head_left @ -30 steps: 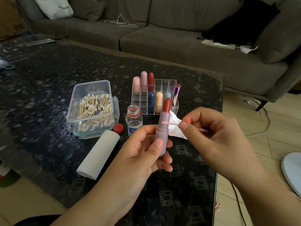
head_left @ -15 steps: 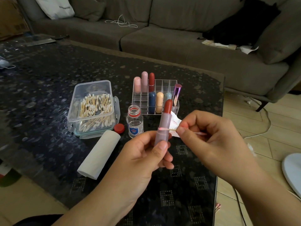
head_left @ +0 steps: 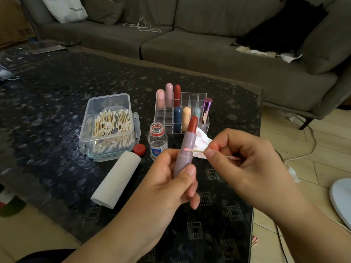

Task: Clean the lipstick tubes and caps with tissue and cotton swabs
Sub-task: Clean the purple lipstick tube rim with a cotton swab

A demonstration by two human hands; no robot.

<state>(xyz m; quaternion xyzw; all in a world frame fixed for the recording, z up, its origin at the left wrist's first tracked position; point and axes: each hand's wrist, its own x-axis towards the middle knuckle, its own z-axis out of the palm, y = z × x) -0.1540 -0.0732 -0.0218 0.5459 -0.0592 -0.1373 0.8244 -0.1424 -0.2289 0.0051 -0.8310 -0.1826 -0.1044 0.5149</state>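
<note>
My left hand [head_left: 171,179] grips an uncapped mauve lipstick tube [head_left: 185,154] upright, its red bullet [head_left: 192,124] extended at the top. My right hand [head_left: 247,158] pinches a cotton swab [head_left: 195,150] whose pink-stained tip touches the tube at its middle joint. A stained crumpled tissue [head_left: 202,141] lies on the table behind the tube. A clear organizer [head_left: 191,100] holds several capped lipsticks. A clear box of cotton swabs [head_left: 109,126] stands open on the left, with a tissue roll [head_left: 115,180] in front of it.
A small open glass bottle [head_left: 157,141] and its red cap [head_left: 139,149] stand between the box and the organizer on the dark glass table [head_left: 47,92]. A grey sofa [head_left: 209,44] runs behind. A white object [head_left: 341,202] and cables lie on the floor at right.
The swab tip has slid down the tube from near the top rim to the middle joint. Both hands have dropped slightly lower in view.
</note>
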